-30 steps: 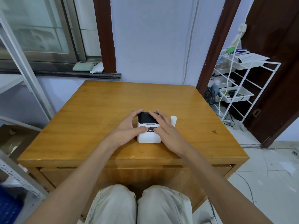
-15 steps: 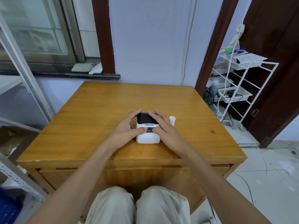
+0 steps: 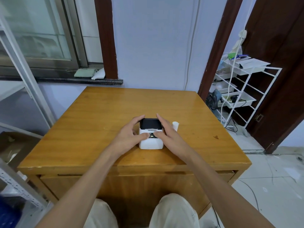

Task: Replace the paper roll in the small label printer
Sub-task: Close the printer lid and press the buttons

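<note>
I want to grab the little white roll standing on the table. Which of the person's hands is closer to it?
The right hand. It lies just beside the paper roll, on the printer. The left hand is on the printer's far side.

- printer (image 3: pixel 151 137): your left hand (image 3: pixel 130 137) covers its left side, your right hand (image 3: pixel 171 137) its right side; your thumbs sit over the front strip, so the buttons there are mostly hidden. the lettering on the lid edge is too small to read.
- paper roll (image 3: pixel 175 125): only the upper end shows behind your right hand; the rest is hidden.
- your fingers on the far sides of the printer: out of sight, so the grip cannot be told.
- wire rack (image 3: pixel 246 89): tray contents too small to tell.
- your knees (image 3: pixel 172 211): cut off by the lower edge.
- metal shelf (image 3: pixel 9 178): cut off at the left edge.
</note>
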Motion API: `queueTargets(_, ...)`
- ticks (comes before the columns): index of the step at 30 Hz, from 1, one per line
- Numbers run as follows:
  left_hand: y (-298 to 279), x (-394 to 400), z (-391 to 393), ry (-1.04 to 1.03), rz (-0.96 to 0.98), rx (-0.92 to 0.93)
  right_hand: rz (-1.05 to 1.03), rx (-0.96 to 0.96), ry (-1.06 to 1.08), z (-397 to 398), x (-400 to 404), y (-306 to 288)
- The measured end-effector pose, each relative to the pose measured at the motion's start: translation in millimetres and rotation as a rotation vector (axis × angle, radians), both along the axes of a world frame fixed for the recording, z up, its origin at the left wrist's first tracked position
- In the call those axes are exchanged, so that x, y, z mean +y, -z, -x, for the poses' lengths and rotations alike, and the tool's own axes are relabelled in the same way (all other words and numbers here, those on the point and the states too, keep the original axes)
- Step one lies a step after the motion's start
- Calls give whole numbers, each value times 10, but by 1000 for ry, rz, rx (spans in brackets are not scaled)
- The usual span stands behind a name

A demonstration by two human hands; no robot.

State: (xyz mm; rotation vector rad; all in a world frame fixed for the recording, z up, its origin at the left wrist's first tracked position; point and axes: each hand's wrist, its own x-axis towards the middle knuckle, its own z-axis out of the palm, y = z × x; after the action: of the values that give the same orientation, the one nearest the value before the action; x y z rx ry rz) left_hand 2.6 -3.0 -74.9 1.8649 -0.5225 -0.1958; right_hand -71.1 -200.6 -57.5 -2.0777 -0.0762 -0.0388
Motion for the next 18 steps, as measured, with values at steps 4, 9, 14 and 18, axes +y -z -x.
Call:
queueTargets(4, 13, 3, -13, -5, 0, -1, -10, 10, -1, -13, -6, 1)
queueTargets(9, 18, 10, -18, -4, -9, -11, 0, 29, 1, -29, -10, 20)
queueTargets(14, 32, 1, -30, -7, -4, -16, -62, 85, -6, -76, -73, -26)
queueTargets(18, 37, 6, -38, -6, -10, -22, -69, 108, 1, -124, -92, -14)
